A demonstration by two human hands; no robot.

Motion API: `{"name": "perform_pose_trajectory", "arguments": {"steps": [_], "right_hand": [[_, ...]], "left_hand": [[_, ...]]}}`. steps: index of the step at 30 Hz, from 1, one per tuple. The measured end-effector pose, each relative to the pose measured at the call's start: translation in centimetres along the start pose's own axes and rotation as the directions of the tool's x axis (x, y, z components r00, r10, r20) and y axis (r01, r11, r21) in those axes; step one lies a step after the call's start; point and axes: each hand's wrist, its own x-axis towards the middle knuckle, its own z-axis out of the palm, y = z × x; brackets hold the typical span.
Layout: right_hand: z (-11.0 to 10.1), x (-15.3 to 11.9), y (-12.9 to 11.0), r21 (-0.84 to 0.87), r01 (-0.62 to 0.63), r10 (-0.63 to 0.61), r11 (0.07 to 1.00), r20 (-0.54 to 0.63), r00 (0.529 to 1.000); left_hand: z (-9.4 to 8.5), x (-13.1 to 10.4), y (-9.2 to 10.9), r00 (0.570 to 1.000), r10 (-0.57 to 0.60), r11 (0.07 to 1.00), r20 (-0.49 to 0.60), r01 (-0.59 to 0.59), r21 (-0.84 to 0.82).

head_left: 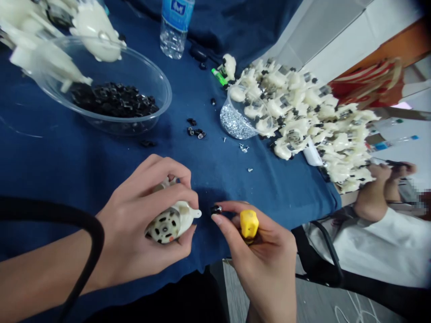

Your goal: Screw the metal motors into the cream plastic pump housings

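Fingers of R hand (266,255) pinch small black part (216,209)!

Yellow handle (249,223) tucked in that palm, too. L hand (138,215) fingers curl round the white motor housing (183,214), held near the part, over the blue-covered surface (182,159). Up top, a water btl. (173,41) w/ blue label (178,15): white logo on a dark-blue patch, lettering too blurred to read.

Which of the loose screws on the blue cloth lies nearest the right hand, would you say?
The lone screw farthest from the clear tub; the other loose screws lie closer to that tub and farther from the right hand.
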Motion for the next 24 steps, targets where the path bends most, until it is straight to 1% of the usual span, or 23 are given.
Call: {"name": "perform_pose_trajectory", "arguments": {"steps": [3, 6, 10, 12, 14, 16, 18, 21, 24], "right_hand": [[-0.1, -0.1, 0.0, -0.003, 0.012, -0.012, 1.000, -0.020, 1.000], [0.1, -0.1, -0.2, 0.018, 0.033, -0.032, 0.999, -0.027, 0.999], [0.8, -0.1, -0.5, 0.046, 0.099, -0.100, 0.994, 0.008, 0.995], [1.2, -0.1, -0.4, 0.034, 0.138, -0.139, 0.990, 0.031, 0.990], [1.5, -0.1, -0.2, 0.007, 0.171, -0.171, 0.985, 0.029, 0.985], [1.6, -0.1, -0.1, -0.022, 0.186, -0.185, 0.982, 0.030, 0.982], [1.7, -0.1, 0.0, -0.033, 0.187, -0.185, 0.982, 0.056, 0.981], [2.0, 0.0, 0.1, -0.035, 0.190, -0.187, 0.981, 0.086, 0.979], [2.2, 0.1, 0.3, -0.058, 0.205, -0.200, 0.977, 0.077, 0.977]], "left_hand": [[0.0, 0.0, 0.1, 1.000, -0.008, 1.000, 0.000, 0.008, -0.001], [0.2, 0.0, 0.3, 0.999, -0.042, 0.999, 0.009, 0.042, 0.004], [0.3, -0.1, 0.2, 0.999, -0.053, 0.999, 0.004, 0.053, -0.006], [0.4, 0.0, 0.1, 0.999, -0.046, 0.999, 0.017, 0.047, -0.016], [0.4, 0.0, 0.0, 0.998, -0.044, 0.999, 0.042, 0.045, -0.015], [0.4, 0.1, -0.1, 0.997, -0.048, 0.999, 0.054, 0.049, -0.008], [0.4, 0.2, -0.2, 0.996, -0.057, 0.998, 0.065, 0.058, -0.012], [0.5, 0.3, -0.2, 0.990, -0.095, 0.995, 0.102, 0.099, -0.034], [0.5, 0.3, -0.3, 0.981, -0.135, 0.989, 0.139, 0.141, -0.038]]}}
